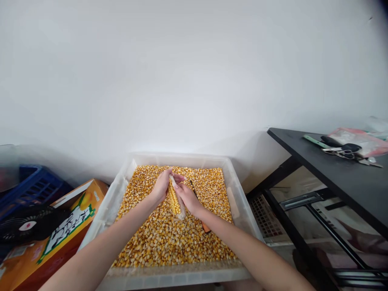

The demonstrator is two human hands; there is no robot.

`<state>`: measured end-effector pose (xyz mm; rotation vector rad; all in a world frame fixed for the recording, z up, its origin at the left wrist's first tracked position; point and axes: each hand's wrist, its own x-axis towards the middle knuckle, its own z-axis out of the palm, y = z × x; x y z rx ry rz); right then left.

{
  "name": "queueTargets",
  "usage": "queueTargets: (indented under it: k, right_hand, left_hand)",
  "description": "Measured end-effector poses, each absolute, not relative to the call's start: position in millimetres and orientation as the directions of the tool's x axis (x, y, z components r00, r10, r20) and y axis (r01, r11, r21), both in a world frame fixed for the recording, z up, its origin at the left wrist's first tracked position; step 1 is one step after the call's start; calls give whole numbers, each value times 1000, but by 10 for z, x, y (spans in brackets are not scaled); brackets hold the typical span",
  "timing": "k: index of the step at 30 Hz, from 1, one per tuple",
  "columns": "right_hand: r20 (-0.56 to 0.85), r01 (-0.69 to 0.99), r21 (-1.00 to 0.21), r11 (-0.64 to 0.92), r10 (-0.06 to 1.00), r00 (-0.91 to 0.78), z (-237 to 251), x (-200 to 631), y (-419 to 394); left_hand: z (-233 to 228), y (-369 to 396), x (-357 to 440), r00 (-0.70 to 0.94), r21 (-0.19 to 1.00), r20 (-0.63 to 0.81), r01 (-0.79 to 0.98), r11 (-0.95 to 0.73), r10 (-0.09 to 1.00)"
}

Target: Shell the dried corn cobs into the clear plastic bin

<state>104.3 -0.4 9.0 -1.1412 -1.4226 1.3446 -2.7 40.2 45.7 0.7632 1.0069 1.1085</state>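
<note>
Both of my hands are closed around an ear of corn [173, 200], held over a bin of loose corn kernels [169, 242]. Rows of yellow kernels show on the ear's left side, while its right side is pale and stripped. My left hand [162, 185] grips the ear's far left side, and my right hand [188, 198] wraps it from the right. A tool with an orange end [205, 227] lies on the kernels, partly hidden under my right forearm.
The translucent plastic bin [246, 206] stands against a white wall. An orange cardboard box [69, 226], a small black fan [28, 226] and a blue crate [33, 186] are at left. At right, a black table [342, 178] carries keys [342, 151] and a pink-edged bag [363, 141].
</note>
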Motion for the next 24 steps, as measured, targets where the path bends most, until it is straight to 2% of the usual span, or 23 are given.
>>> queueTargets:
  k: [4, 12, 17, 20, 24]
  right_hand:
    - [64, 149, -984, 94, 979, -195, 73, 1055, -25]
    - [149, 297, -935, 196, 974, -173, 26, 1036, -47]
    - [119, 210, -963, 166, 968, -220, 86, 1049, -73]
    - [105, 216, -962, 166, 957, -269, 111, 1058, -93]
    - [92, 162, -978, 133, 966, -242, 79, 1060, -62]
  left_hand:
    - [417, 340, 35, 206, 911, -237, -291, 291, 949]
    - [475, 318, 31, 207, 915, -265, -254, 313, 942]
    - [442, 339, 19, 207, 886, -282, -319, 337, 937]
    - [425, 350, 6, 209, 882, -271, -337, 329, 940]
    - [427, 370, -2, 205, 875, -295, -334, 350, 933]
